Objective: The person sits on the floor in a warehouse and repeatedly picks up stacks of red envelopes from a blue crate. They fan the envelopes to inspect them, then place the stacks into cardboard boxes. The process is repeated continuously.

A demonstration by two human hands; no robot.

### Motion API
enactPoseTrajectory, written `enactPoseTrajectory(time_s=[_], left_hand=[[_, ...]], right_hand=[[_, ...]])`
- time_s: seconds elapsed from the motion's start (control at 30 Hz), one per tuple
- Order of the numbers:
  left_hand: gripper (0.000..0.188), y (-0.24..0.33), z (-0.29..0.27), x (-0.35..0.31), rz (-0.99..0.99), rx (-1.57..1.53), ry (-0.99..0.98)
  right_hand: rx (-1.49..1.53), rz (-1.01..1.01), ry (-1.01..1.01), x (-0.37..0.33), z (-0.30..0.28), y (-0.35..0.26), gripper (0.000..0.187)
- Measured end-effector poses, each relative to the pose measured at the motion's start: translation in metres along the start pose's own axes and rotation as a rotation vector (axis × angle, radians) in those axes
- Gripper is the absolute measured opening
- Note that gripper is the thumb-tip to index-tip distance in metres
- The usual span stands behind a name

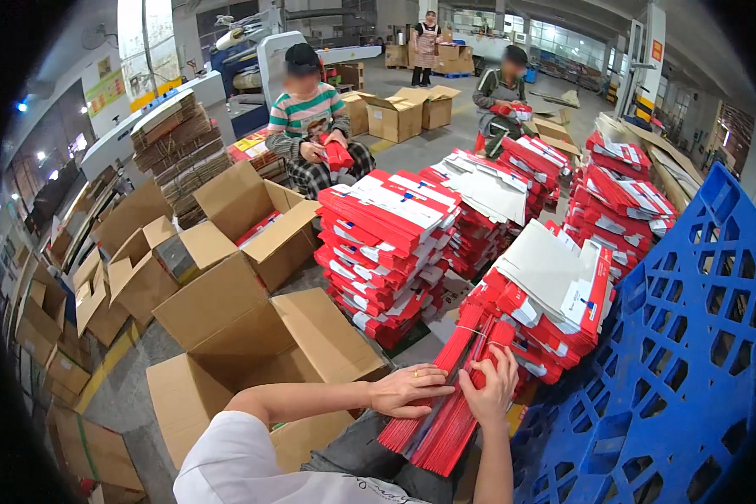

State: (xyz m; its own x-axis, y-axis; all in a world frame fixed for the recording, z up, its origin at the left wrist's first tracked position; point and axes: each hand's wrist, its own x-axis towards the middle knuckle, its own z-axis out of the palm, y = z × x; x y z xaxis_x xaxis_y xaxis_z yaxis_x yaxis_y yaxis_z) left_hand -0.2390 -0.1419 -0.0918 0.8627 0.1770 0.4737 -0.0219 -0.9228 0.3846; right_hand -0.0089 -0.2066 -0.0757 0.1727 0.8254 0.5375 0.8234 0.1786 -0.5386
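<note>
My left hand [412, 390] lies across the red bundle [452, 422], fingers stretched toward its middle, and my right hand [491, 388] spreads over its right side, fingers bent. Both touch it, but I cannot tell whether either one grips or only presses. The bundle slants over my lap, with a pale string [470, 329] across its far end, near a stack of red-and-white packaging [550, 332]. An open cardboard box [214, 304] stands to my left, a blue pallet [613, 428] to my right.
</note>
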Motion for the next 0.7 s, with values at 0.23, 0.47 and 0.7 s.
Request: enactPoseTrajectory(time_s=[0.23,0.47,0.7], left_hand=[[0.058,-0.002,0.003,0.000,-0.001,0.010,-0.010],[0.060,-0.006,0.003,-0.001,0.012,0.001,0.001],[0.052,-0.005,0.008,-0.004,0.006,0.000,0.004]], right_hand=[[0.016,-0.074,-0.078,0.003,-0.004,-0.008,0.042],[-0.009,-0.126,-0.072,0.001,0.002,0.003,0.028],[-0.119,-0.074,-0.024,0.003,0.001,-0.008,0.025]])
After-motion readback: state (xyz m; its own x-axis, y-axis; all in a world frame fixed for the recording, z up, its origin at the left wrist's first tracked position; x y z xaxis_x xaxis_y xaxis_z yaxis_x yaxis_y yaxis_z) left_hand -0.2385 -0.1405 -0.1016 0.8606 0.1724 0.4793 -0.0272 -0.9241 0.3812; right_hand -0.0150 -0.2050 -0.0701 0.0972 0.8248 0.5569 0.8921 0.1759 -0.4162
